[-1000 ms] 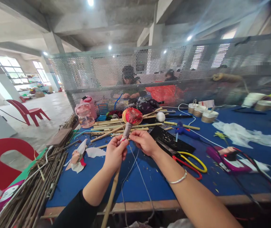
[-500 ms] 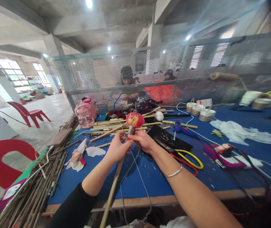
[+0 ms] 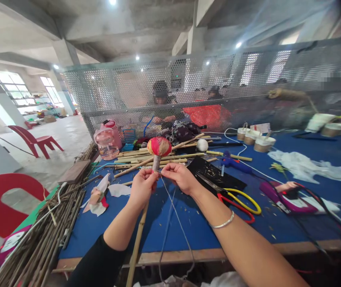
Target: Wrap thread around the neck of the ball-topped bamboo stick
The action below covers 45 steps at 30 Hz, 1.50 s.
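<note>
My left hand [image 3: 142, 186] is closed around a bamboo stick [image 3: 137, 241] just under its wound neck. On top of the stick sits a round head [image 3: 159, 146] covered in red and yellow cloth. Grey string [image 3: 156, 162] is wrapped around the neck below that head. Close beside it, my right hand [image 3: 180, 178] pinches the grey string at the neck's lower end. A loose length of string [image 3: 180, 219] hangs in a loop past the table edge. Scissors [image 3: 242, 201] with red and yellow handles lie right of my right hand, partly on a black cloth [image 3: 215, 171].
Bamboo sticks [image 3: 131, 161] and a white ball [image 3: 202, 145] lie behind my hands. A pink bottle [image 3: 107, 141], cloth scraps [image 3: 97, 199] and a bundle of twigs [image 3: 48, 235] are leftward. Rightward are a blue glue gun [image 3: 233, 163], paper cups [image 3: 263, 143] and a purple power strip [image 3: 290, 197]. Someone sits behind the mesh.
The round head and stick have tilted left and turned a little. My right hand has drawn slightly away from the neck, apart from my left hand, with the string pinched.
</note>
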Motion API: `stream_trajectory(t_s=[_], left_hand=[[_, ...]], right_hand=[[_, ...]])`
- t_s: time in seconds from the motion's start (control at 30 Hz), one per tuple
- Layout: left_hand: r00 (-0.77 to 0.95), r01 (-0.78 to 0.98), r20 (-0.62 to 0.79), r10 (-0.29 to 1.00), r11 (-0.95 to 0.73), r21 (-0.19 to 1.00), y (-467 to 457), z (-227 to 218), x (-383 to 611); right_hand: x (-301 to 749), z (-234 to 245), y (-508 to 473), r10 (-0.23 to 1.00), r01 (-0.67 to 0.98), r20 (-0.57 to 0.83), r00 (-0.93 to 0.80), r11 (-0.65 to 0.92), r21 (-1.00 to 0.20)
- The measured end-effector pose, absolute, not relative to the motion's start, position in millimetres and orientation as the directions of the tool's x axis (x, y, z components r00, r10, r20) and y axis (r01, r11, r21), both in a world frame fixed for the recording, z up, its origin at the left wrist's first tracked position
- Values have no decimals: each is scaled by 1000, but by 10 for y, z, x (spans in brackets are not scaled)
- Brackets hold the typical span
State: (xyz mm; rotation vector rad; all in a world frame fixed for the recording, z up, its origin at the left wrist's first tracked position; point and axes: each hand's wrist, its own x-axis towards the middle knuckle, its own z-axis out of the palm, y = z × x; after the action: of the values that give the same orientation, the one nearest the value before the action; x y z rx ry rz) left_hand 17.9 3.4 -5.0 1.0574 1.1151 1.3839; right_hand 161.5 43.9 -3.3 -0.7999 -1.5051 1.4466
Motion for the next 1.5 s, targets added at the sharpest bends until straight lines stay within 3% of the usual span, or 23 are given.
stream_trajectory(t_s=[0.37,0.53,0.7,0.8,0.87,1.07,1.27,1.5], left_hand=[[39,-349,47,998,-30,937,-5,2,155],[118,-453,57,991,2,892,-31,-11,185],[273,-380,-128,953,229,896,4,-62,167],[239,-321,-245,940,315,893,41,-89,154],[130,-302,-208,969,239,923,47,-104,163],[-60,-64,75,995,-79,995,15,-146,234],[-141,-94,119,983,-133,987,49,-157,184],[-103,-216,90,991,-111,970,-3,-59,190]], right_hand=[[1595,-11,418,904,-279,89,-419,-34,-960],[1606,-19,435,882,-332,139,-450,-21,-943],[1660,-74,464,788,-337,149,-597,-78,-938],[1664,-116,499,826,-262,80,-558,-85,-961],[1648,-133,516,857,-214,41,-514,-83,-973],[1598,-103,486,872,-208,58,-486,-50,-977],[1641,-39,462,895,-179,56,-442,-27,-983],[1622,-53,465,899,-223,97,-428,-1,-975]])
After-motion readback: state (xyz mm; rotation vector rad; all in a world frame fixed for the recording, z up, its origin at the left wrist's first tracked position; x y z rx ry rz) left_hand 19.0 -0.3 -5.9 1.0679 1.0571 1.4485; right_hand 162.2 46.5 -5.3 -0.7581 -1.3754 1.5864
